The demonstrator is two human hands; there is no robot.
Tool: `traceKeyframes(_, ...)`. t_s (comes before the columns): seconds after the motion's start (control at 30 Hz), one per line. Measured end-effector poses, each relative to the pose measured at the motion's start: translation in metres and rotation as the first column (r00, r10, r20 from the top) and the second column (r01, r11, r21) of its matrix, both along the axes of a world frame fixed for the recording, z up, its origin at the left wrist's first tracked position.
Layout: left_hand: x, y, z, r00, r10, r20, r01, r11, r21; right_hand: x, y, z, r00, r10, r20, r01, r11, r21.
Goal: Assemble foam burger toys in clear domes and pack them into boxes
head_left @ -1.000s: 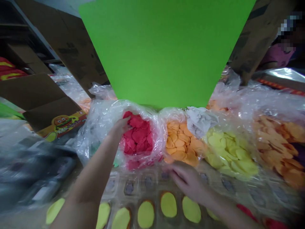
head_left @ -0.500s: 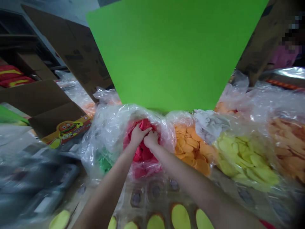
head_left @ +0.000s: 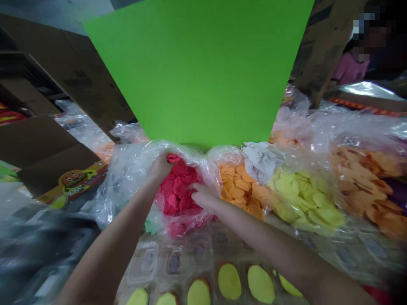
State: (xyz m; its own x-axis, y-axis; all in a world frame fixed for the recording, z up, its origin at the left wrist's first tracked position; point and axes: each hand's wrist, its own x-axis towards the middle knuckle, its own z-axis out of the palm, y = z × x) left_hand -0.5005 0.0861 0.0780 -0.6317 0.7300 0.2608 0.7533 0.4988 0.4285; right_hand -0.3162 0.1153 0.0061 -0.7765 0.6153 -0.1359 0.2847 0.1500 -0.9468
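A clear plastic bag [head_left: 127, 178] full of red round pieces [head_left: 178, 190] lies in front of me. My left hand [head_left: 160, 166] grips the bag's upper rim, fingers curled over the plastic. My right hand [head_left: 203, 195] is inside the bag's mouth, fingers pinched together among the red pieces; what they hold is hidden. Beside it lie bags of orange pieces [head_left: 241, 188] and yellow pieces [head_left: 305, 199].
A big green sheet [head_left: 200, 72] stands behind the bags. A clear tray [head_left: 178, 262] with yellow discs [head_left: 229, 280] lies near me. A white cloth [head_left: 262, 159] rests on the bags. Cardboard boxes [head_left: 51, 148] are at the left. Another person [head_left: 352, 67] sits far right.
My hands, together deep in the red bag half a second ago, have parted: the left went to the bag's rim, the right drew back toward the bag's near side. The view shifted.
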Motion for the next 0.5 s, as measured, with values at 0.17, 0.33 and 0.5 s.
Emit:
traceKeyframes(0.17, 0.009, -0.008, 0.006, 0.998, 0.018, -0.067, -0.019, 1.0, -0.02, 0.009, -0.001, 0.003, 0.999, 0.032, -0.025, -0.033, 0.999, -0.04)
traceKeyframes(0.33, 0.026, -0.031, 0.006, 0.993, 0.034, -0.11, -0.027, 0.997, 0.069, 0.014, -0.008, 0.008, 0.999, 0.041, -0.034, -0.044, 0.995, -0.09)
traceKeyframes(0.5, 0.04, -0.053, -0.01, 0.999, 0.008, -0.052, 0.006, 0.963, 0.269, 0.02, -0.014, 0.007, 0.995, 0.08, -0.063, -0.087, 0.989, -0.123)
